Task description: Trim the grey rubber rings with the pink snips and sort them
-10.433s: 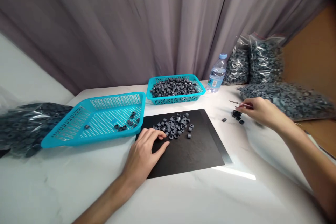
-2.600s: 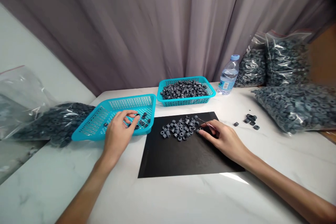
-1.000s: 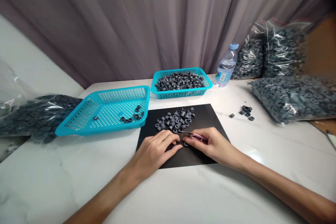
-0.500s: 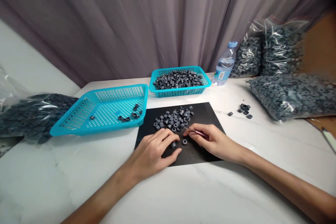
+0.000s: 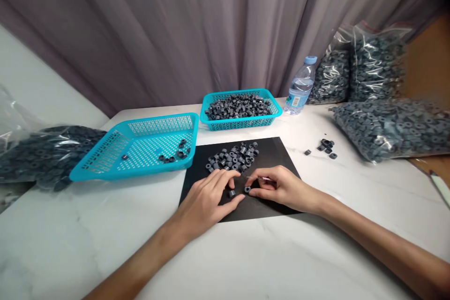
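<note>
- head view: right hand (image 5: 281, 188), fingers closed on a pink tool (image 5: 266, 179), tips touching a small ring (image 5: 247, 189)
- left hand (image 5: 207, 197), fingers parted around a second ring (image 5: 231, 193) (apparently not gripped)
- ring pile (image 5: 234, 158) beyond the fingers

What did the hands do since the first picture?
The right hand moved left from the small heap of rings to the black mat, still holding the pink tool; its thumb and finger are now at a gray ring. The left hand visited the left basket and came back. The bottle and back basket stayed put.
</note>
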`<action>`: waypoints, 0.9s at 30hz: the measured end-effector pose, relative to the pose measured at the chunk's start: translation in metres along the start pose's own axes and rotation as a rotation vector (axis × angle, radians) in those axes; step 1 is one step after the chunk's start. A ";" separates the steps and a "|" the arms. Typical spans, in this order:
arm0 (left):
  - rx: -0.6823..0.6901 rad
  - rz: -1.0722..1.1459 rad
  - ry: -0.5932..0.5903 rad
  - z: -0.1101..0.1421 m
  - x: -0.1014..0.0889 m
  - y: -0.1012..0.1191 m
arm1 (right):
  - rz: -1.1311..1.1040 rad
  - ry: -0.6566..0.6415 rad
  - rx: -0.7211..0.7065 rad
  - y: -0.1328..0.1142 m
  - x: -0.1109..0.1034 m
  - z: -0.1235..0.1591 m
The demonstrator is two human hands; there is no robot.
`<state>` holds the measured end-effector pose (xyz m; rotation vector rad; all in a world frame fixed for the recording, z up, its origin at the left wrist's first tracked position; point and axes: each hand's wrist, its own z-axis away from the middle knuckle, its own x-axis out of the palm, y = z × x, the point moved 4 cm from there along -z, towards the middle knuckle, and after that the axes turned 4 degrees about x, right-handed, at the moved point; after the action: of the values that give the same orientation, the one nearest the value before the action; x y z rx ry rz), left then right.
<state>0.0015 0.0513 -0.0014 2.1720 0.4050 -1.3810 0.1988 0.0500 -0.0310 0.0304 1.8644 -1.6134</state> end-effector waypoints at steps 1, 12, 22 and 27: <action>0.005 -0.004 0.014 0.000 0.000 0.001 | -0.006 0.002 -0.004 -0.001 0.000 0.000; -0.177 0.318 0.031 -0.002 0.005 0.003 | -0.057 -0.024 -0.049 -0.003 0.002 0.004; -0.161 0.316 0.034 -0.001 0.003 0.001 | -0.088 -0.011 -0.016 -0.003 -0.002 0.004; -0.088 0.289 0.025 0.000 0.004 0.003 | -0.064 -0.024 -0.007 -0.003 -0.002 0.004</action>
<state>0.0047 0.0486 -0.0043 2.0820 0.1490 -1.1563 0.2007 0.0462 -0.0275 -0.0523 1.8693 -1.6435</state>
